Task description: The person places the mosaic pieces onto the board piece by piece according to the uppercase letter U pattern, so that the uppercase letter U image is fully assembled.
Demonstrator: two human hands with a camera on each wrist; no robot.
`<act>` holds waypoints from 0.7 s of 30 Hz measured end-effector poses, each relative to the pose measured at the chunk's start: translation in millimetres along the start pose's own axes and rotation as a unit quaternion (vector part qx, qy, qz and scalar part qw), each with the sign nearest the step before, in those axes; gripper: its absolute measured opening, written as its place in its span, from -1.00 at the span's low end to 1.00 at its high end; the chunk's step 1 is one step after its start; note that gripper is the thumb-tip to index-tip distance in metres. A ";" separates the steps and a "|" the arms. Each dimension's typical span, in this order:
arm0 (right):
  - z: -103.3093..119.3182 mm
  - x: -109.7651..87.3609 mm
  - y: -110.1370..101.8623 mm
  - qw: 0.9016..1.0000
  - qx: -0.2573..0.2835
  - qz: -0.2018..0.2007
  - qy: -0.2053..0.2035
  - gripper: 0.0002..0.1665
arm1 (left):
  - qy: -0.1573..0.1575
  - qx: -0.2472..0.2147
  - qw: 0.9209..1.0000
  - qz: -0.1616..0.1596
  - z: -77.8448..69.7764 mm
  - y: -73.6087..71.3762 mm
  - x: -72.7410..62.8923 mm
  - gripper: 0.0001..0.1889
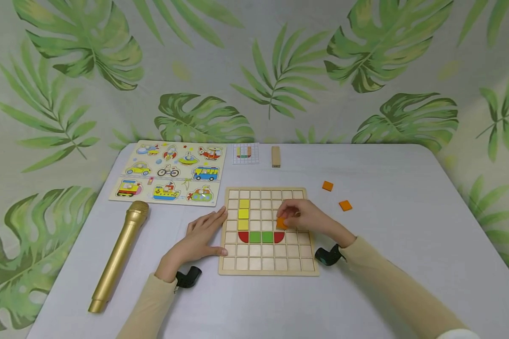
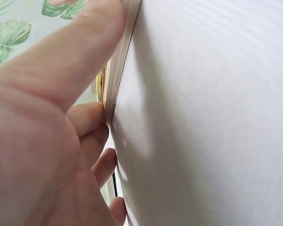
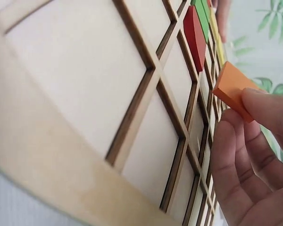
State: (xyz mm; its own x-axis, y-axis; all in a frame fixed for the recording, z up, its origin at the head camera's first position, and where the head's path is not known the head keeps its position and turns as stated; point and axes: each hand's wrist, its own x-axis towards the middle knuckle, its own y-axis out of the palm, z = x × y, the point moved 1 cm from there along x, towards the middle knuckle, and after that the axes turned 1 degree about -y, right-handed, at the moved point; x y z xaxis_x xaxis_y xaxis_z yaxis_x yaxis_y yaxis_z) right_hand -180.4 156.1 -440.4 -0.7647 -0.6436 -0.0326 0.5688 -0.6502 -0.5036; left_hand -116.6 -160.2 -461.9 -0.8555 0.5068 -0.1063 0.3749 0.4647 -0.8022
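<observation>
My right hand (image 1: 302,215) pinches an orange square tile (image 3: 234,86) between thumb and fingers, just over the wooden grid board (image 1: 268,266). In the head view that tile is above the red quarter-round tile (image 1: 279,237) at the right. The left hand (image 1: 201,238) lies at the board's left edge, its thumb and fingertips touching the rim and its fingers extended. On the board, yellow tiles (image 1: 243,213) form a column above another red quarter-round tile (image 1: 243,237). Two green tiles (image 1: 261,237) sit between the red ones. Two more orange tiles (image 1: 345,205) lie on the table to the right.
A vehicle peg puzzle (image 1: 182,186) lies at the back left, with a gold microphone (image 1: 119,256) in front of it. Behind the board are a small pattern card (image 1: 246,154) and a wooden block (image 1: 275,157). A leaf-print cloth (image 1: 280,70) hangs behind the table.
</observation>
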 end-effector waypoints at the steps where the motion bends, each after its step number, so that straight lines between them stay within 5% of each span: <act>1: 0.1 1.1 1.4 1.000 -0.005 0.002 -0.003 -0.79 | 0.001 0.000 1.000 0.000 -0.2 -0.1 -0.1 0.03; 21: 7.1 7.5 10.7 0.993 -0.115 0.009 -0.015 -0.82 | 0.003 0.001 1.000 -0.001 -0.3 -0.1 -0.4 0.03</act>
State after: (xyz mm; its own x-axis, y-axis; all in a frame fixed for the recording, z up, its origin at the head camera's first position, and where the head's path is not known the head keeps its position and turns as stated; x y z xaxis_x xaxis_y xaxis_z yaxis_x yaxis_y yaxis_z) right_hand -177.9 141.5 -440.0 -0.7428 -0.6692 -0.0192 0.4962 -0.5311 -0.6868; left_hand -116.3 -160.2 -461.6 -0.8541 0.5103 -0.1009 0.3722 0.4640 -0.8038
